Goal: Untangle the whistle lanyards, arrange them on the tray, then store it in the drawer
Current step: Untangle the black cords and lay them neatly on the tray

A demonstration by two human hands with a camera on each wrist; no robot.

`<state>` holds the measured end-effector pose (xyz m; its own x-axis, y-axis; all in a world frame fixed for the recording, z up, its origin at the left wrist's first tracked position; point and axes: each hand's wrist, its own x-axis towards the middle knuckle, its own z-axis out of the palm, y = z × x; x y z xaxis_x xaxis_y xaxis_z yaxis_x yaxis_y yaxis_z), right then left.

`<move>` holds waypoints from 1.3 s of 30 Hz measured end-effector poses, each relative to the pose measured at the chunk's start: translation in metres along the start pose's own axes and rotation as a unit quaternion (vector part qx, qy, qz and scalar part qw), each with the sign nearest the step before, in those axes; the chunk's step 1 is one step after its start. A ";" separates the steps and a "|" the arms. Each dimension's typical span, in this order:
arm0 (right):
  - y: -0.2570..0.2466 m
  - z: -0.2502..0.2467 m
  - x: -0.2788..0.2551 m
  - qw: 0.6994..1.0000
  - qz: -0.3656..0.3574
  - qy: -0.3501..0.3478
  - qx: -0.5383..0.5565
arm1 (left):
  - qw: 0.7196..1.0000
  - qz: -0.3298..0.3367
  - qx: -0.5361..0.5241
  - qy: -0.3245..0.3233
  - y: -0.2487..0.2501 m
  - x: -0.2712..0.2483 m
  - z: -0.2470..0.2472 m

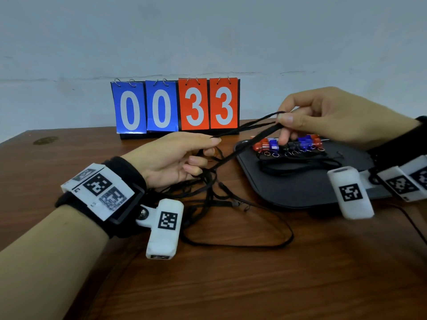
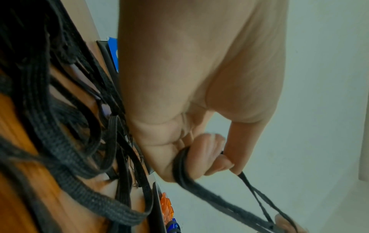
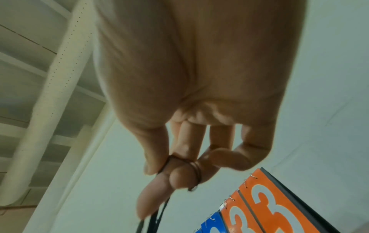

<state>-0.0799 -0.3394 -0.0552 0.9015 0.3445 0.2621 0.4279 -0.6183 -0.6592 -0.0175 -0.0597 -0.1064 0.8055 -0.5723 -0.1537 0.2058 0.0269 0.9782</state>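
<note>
A tangle of black lanyards (image 1: 215,190) lies on the wooden table left of a dark tray (image 1: 300,188). My left hand (image 1: 184,155) grips several strands; in the left wrist view the cords (image 2: 185,170) wrap over its curled fingers. Raised above the tray's far edge, my right hand (image 1: 307,114) pinches cords (image 1: 249,128) stretched taut from the left hand. In the right wrist view the thin cords (image 3: 191,167) cross its fingertips. Red and blue whistles (image 1: 291,144) stand in a row at the back of the tray, with folded black cords (image 1: 295,165) in front of them.
A flip scoreboard (image 1: 176,107) reading 00 33 stands at the table's back edge against the wall. One cord loop (image 1: 265,239) trails toward me over the table. The tray's near part (image 1: 288,195) is bare.
</note>
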 end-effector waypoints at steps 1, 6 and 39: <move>0.003 -0.001 0.001 1.000 0.005 0.016 -0.003 | 1.000 0.004 -0.004 -0.003 -0.001 0.001 0.000; 0.015 -0.004 0.008 0.994 0.029 0.104 0.011 | 0.999 0.039 -0.004 0.025 -0.004 0.005 -0.003; 0.072 -0.051 0.011 0.962 0.234 0.123 -0.070 | 0.996 -0.062 0.053 -0.020 -0.003 -0.006 0.008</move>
<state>-0.0361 -0.4161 -0.0642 0.9784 -0.1608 0.1302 -0.0385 -0.7597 -0.6492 -0.0274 -0.0634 -0.1069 0.7540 -0.5987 -0.2702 0.2401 -0.1317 0.9618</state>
